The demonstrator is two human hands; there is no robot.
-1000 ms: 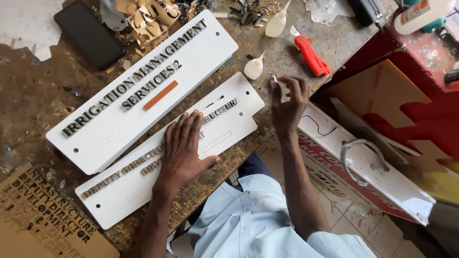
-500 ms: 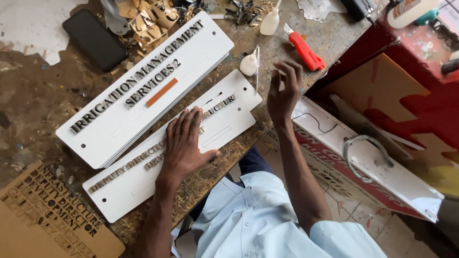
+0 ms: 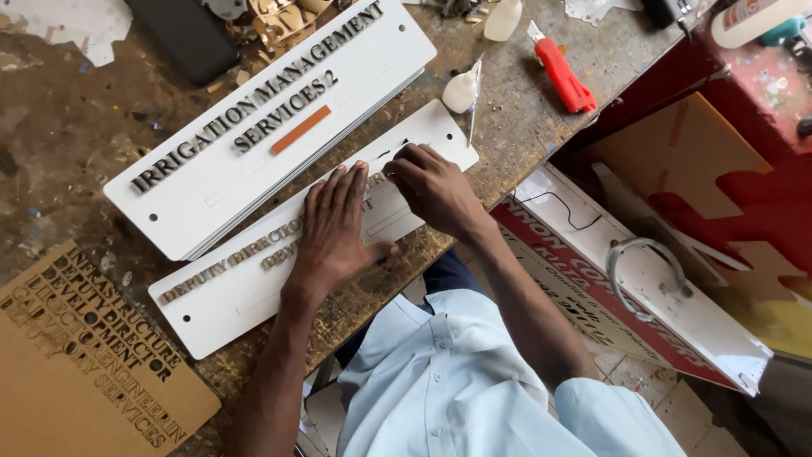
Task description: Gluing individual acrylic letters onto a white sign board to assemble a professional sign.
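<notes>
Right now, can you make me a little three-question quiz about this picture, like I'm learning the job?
1. True or false: the left hand lies flat on the lower white sign.
2. What colour is the utility knife? A green, B red, C yellow.
3. Where are the right hand fingertips?

Key: 1 true. 2 B. 3 On the lower white sign's raised letters, near its right end.

White sign plate [image 3: 228, 292]: long rectangle, raised dark lettering, lying flat and slanted at workbench's near edge.
</notes>
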